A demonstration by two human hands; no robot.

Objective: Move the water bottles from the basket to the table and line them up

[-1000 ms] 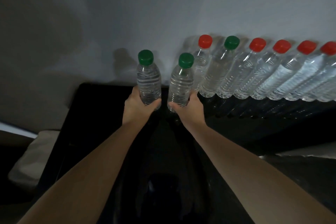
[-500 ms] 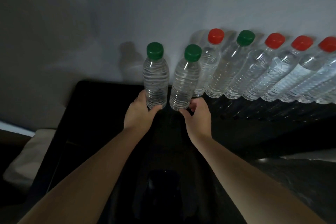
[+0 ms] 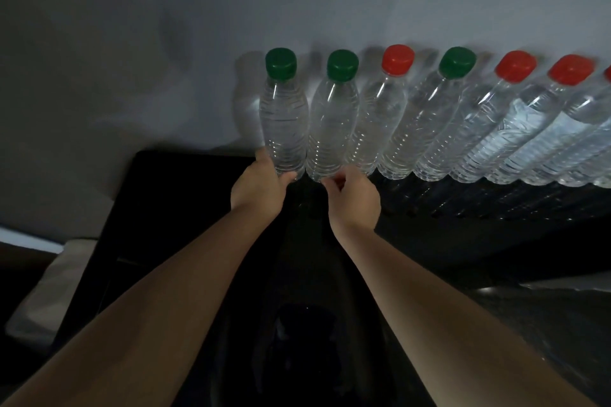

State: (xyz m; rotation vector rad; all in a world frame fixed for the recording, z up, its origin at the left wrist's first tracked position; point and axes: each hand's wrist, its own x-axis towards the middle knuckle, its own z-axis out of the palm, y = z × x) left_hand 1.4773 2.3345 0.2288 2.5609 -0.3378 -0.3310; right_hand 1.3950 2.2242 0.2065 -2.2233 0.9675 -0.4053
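Observation:
Several clear water bottles stand in a row on the black table [image 3: 429, 235] against the white wall, with red and green caps. At the row's left end is a green-capped bottle [image 3: 284, 122]; my left hand [image 3: 259, 187] grips its base, thumb in front. Beside it, touching, stands a second green-capped bottle [image 3: 332, 129]; my right hand [image 3: 355, 200] holds its base with curled fingertips. A red-capped bottle [image 3: 380, 122] follows to the right. The basket is not in view.
The table's left edge [image 3: 122, 195] lies a short way left of the row, with a pale cushion-like thing [image 3: 46, 294] below it. The wall runs directly behind the bottles. Dark table surface stretches in front of the row toward me.
Both hands have pushed the two green-capped bottles back and to the right, closing them up against the row at the wall. My right hand's hold has slid down to the base.

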